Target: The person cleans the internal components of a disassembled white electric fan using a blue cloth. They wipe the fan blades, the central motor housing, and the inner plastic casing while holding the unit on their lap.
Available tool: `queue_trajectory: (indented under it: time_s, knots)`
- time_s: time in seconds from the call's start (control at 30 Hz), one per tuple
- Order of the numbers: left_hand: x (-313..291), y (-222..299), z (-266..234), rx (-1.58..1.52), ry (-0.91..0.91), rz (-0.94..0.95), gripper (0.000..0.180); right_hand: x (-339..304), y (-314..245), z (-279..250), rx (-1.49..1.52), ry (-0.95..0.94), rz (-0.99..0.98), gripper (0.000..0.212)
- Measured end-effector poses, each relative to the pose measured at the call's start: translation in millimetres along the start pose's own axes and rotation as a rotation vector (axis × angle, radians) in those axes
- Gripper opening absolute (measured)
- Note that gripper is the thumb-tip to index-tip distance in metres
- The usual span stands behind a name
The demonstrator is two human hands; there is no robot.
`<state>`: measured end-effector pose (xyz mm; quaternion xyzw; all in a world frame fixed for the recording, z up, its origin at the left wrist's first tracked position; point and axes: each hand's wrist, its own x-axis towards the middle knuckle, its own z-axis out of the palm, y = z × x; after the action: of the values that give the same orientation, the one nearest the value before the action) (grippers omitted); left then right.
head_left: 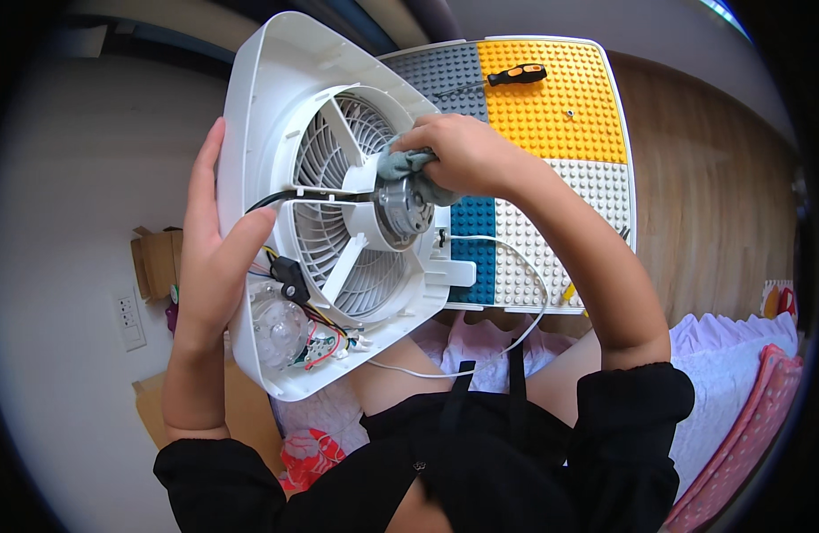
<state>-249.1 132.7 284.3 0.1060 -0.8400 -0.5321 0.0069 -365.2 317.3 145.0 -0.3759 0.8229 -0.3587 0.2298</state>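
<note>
A white fan housing (271, 80) stands tilted over my lap and the table's left side, its open back toward me. My left hand (209, 266) grips its left wall, fingers outside and thumb over the rim. My right hand (467, 151) is closed on a crumpled grey-green cloth (407, 163), pressed against the top of the silver motor (400, 211) at the housing's centre. A black cable (276, 197) runs from the motor toward my left thumb. In the lower corner sit a clear round part (280, 330), a black block (290, 279) and coloured wires.
A building-brick table (551, 115) with grey, yellow, blue and white studded panels stands ahead. On it lie a black-and-orange screwdriver (518, 75) and a small metal piece (569, 114). A white cord (538, 275) loops toward my lap. Cardboard (153, 266) and a wall socket (129, 322) are at left.
</note>
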Motion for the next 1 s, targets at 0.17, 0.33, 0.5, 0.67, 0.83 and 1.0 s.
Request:
queue_trajectory:
  time_s: [0.17,0.33,0.5,0.67,0.83,1.0]
  knots:
    - [1.7,-5.3,2.8,-0.036,0.021,-0.02,0.077,-14.3,71.5,31.7,0.085,-0.322,0.173,0.036]
    - [-3.3,-4.0,-3.4,0.015,0.043,-0.039,0.079,-31.8,61.4,40.2,0.764,0.151,0.173,0.038]
    - [-1.0,-7.7,0.8,0.037,0.016,-0.023,0.08,-0.8,40.6,43.7,0.559,0.158,-0.115,0.038]
    - [-2.0,-8.3,-5.8,0.059,0.023,-0.055,0.08,-10.6,44.1,76.8,0.74,0.2,0.072,0.037]
    - [-4.5,-11.6,-5.6,0.095,0.04,-0.047,0.08,-39.8,18.5,135.5,0.761,0.639,0.168,0.037]
    - [-5.5,-5.0,5.0,0.055,0.053,-0.051,0.08,-51.8,-12.1,145.8,0.984,0.728,0.359,0.025]
